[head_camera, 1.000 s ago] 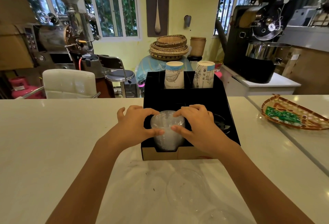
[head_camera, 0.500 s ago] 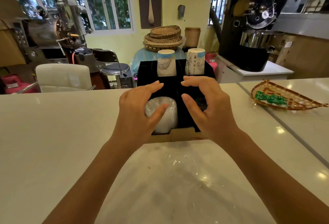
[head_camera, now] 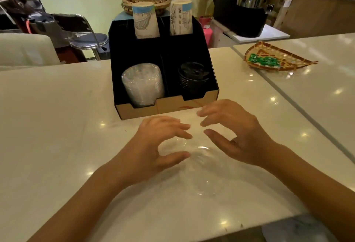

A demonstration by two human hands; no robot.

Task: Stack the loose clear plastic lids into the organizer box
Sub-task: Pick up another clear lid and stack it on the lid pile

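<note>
White desk (head_camera: 57, 126) carries loose clear lids (head_camera: 199, 166) beneath both hands' spread, empty fingers: left hand (head_camera: 157, 145), right hand (head_camera: 236, 134). Beyond the fingertips, nothing blocks the organizer box (head_camera: 165, 105), holding stacked clear lids (head_camera: 143, 85) beside black lids (head_camera: 194, 78).

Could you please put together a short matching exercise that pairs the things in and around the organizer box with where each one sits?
Things:
1. stack of clear lids
2. stack of black lids
3. paper cups
4. loose clear lids

Places:
A. front right compartment of the organizer box
B. on the counter, under the left hand and right hand
C. front left compartment
D. back compartments, upside down

Pairs: 1-C, 2-A, 3-D, 4-B
</note>
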